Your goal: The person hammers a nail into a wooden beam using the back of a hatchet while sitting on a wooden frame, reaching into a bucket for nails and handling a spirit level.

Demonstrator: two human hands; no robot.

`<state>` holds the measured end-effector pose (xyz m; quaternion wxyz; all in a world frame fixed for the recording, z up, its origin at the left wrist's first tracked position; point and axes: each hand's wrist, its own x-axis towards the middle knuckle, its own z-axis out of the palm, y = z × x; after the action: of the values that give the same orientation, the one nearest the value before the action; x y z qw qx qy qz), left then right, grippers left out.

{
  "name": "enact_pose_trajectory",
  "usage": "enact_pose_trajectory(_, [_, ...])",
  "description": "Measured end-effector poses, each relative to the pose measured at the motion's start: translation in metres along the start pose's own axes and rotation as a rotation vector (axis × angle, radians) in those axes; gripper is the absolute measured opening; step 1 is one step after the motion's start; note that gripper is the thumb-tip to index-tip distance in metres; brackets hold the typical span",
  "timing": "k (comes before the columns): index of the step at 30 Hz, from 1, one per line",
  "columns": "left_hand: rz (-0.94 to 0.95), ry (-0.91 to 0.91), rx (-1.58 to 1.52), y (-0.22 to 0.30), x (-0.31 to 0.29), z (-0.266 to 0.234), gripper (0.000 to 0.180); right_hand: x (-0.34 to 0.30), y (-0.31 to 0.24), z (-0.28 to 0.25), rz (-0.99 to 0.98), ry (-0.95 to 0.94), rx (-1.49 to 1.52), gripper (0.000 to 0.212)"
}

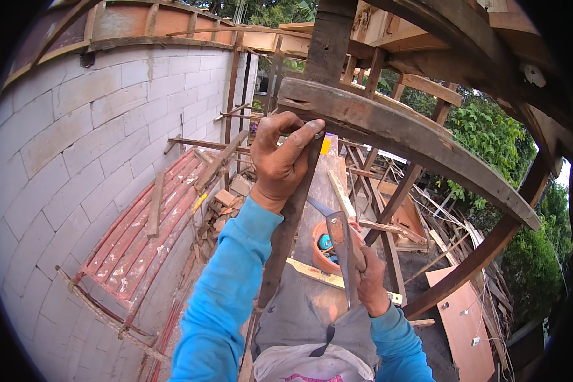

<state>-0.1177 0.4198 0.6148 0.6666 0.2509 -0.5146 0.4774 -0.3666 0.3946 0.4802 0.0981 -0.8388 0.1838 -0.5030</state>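
Note:
My left hand (280, 159) is raised, thumb and fingers pinched together around what looks like a small nail (321, 135). It rests against the top of a dark upright timber (299, 204), just under the end of a weathered curved beam (388, 124). Lower and to the right, my right hand (372, 280) is closed around the wooden handle (356, 254) of a tool with a long grey metal head (349, 274). The wood of the handle shows at the head's eye; the head's exact shape is hard to tell.
Below stands an orange bucket (318, 245) with a turquoise item (325, 242) inside, by a light wooden strip (315, 274). A block wall (95, 127) and a red slatted metal panel (146, 223) are at left. Diagonal timbers (477, 274) and scrap wood lie right.

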Motion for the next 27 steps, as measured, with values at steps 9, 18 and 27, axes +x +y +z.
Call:
enact_pose_trajectory(9, [0.023, 0.040, 0.004, -0.001, -0.001, 0.005, 0.044, 0.064, -0.016, -0.003, -0.004, -0.034, -0.136, 0.018])
enact_pose_trajectory(18, [-0.030, 0.082, -0.051, -0.003, -0.001, 0.006, 0.030, 0.075, -0.031, -0.004, -0.044, 0.001, -0.150, 0.015])
enact_pose_trajectory(27, [-0.065, 0.079, -0.107, -0.001, 0.001, 0.004, 0.024, 0.070, -0.021, -0.005, -0.004, -0.012, -0.198, 0.020])
